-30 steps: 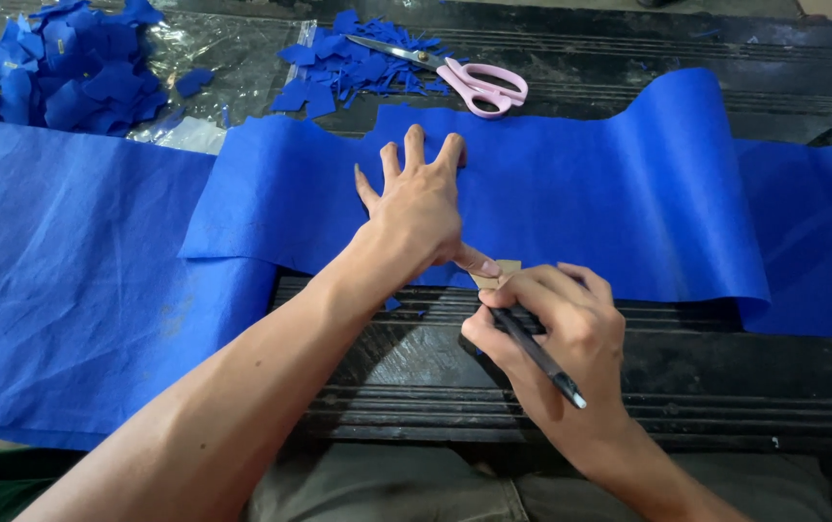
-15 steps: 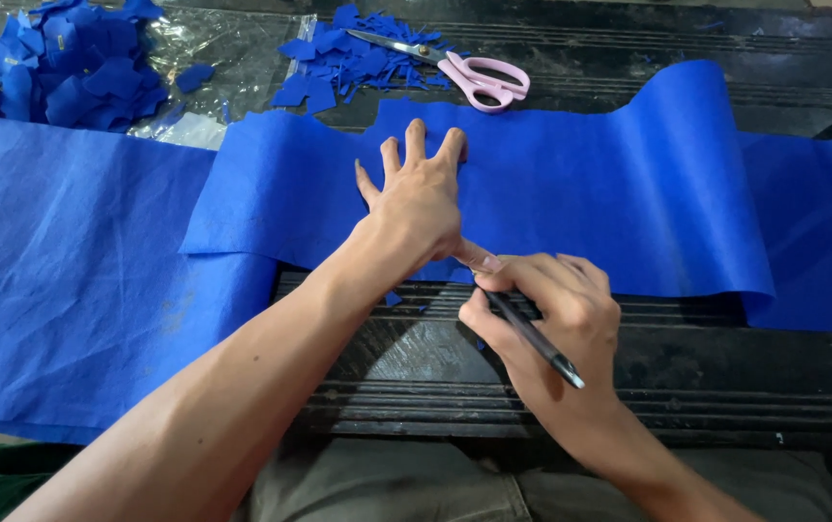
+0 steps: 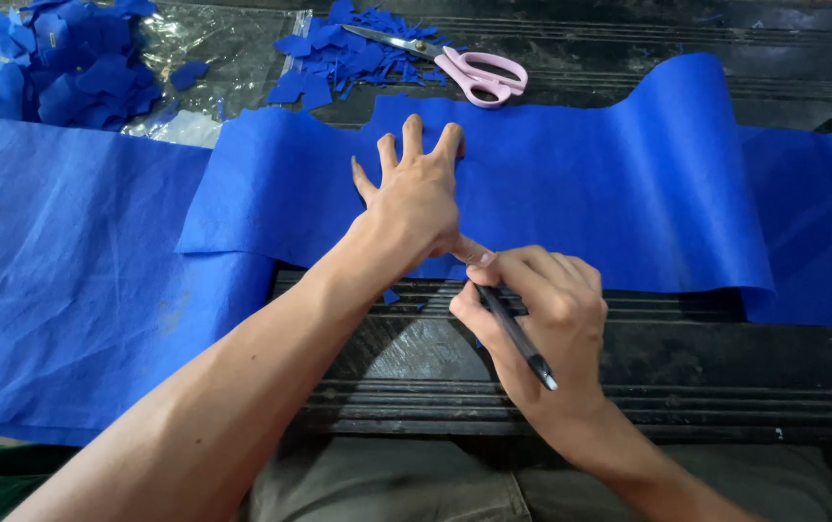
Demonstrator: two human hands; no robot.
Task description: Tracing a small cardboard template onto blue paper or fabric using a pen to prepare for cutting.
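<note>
A long strip of blue fabric point(image 3: 580, 184) lies across a dark ridged table point(image 3: 686, 358). My left hand point(image 3: 416, 193) presses flat on the fabric with its fingers spread. Just below it, my right hand point(image 3: 532, 309) grips a dark pen point(image 3: 517, 333) near the fabric's front edge, the tip hidden under my fingers close to the left thumb. The pen's back end points toward me.
Pink-handled scissors point(image 3: 464, 66) lie at the back among blue fabric scraps point(image 3: 338, 53). A heap of blue cut pieces point(image 3: 58, 63) sits on clear plastic at the back left. More blue fabric point(image 3: 58, 280) hangs over the left side. My lap shows below the table edge.
My right hand has shifted slightly left and closer under the left hand with the pen. The left hand stays pressed on the fabric.
</note>
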